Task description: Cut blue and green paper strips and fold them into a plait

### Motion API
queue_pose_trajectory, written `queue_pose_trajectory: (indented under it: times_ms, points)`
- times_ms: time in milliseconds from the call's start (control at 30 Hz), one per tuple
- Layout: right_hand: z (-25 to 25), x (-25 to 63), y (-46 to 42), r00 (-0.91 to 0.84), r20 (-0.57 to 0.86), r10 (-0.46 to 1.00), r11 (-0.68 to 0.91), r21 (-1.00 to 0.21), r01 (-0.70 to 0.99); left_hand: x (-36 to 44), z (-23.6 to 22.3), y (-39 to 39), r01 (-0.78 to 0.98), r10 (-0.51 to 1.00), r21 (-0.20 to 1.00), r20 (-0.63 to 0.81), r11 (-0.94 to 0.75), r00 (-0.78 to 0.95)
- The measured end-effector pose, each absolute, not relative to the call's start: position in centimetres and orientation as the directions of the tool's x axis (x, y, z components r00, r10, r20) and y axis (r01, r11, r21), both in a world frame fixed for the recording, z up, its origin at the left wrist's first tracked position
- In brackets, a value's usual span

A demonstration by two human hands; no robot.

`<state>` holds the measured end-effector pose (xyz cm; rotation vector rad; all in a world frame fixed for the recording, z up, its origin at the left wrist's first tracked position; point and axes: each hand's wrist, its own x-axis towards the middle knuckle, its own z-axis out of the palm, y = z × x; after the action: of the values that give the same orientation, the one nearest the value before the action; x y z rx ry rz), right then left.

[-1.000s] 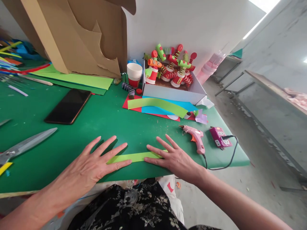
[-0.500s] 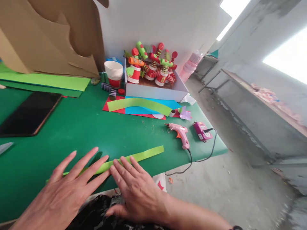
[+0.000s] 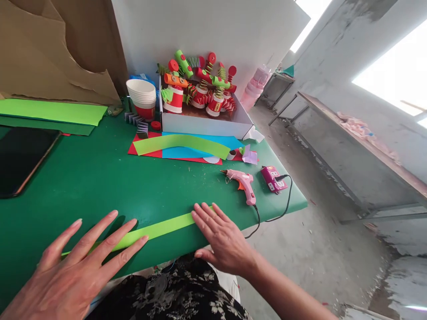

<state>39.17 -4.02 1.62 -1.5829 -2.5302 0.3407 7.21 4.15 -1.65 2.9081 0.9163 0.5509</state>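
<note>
A long lime-green paper strip [image 3: 170,225] lies slantwise along the front of the green tabletop. My left hand [image 3: 83,262] rests over its left part, fingers spread wide and empty. Flat on the strip's right end is my right hand [image 3: 222,238], its fingers stretched out side by side and the thumb apart. Part of the strip is hidden beneath both hands. To the right of my right hand lies a pink glue gun [image 3: 242,182], its cord running off the table edge.
A purple power adapter [image 3: 274,180] sits near the right edge. Behind are a second green strip [image 3: 182,144] on coloured paper, paper cups [image 3: 142,95] and a white box [image 3: 203,126] of paper figures. At left lie a phone [image 3: 25,155] and green sheets [image 3: 56,111].
My right hand has slid right along the strip to its far end, baring the strip's middle. My left hand stays spread on the left part. The view has shifted slightly.
</note>
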Motion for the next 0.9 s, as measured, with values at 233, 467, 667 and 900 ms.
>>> queue_pose_trajectory:
  times_ms: [233,467,667,900]
  points:
    - [2.2,37.8,-2.9,-0.347,0.075,0.935,0.354,-0.278,0.893,8.2,-0.1,3.9,0.593,0.597,0.107,0.273,-0.798,0.754]
    - [2.0,29.0,-0.5,-0.578,0.137,0.804,0.576,-0.42,0.701,8.4,1.1,4.0,0.614,0.61,0.075,0.261,-0.786,0.748]
    - [1.4,29.0,-0.4,-0.61,0.088,0.788,0.598,-0.346,0.723,3.1,3.1,4.6,0.767,0.818,0.329,0.398,-0.55,0.416]
    - [1.1,28.8,-0.4,-0.626,0.041,0.779,0.612,-0.272,0.743,2.4,0.6,4.6,0.765,0.88,0.451,0.345,-0.46,0.326]
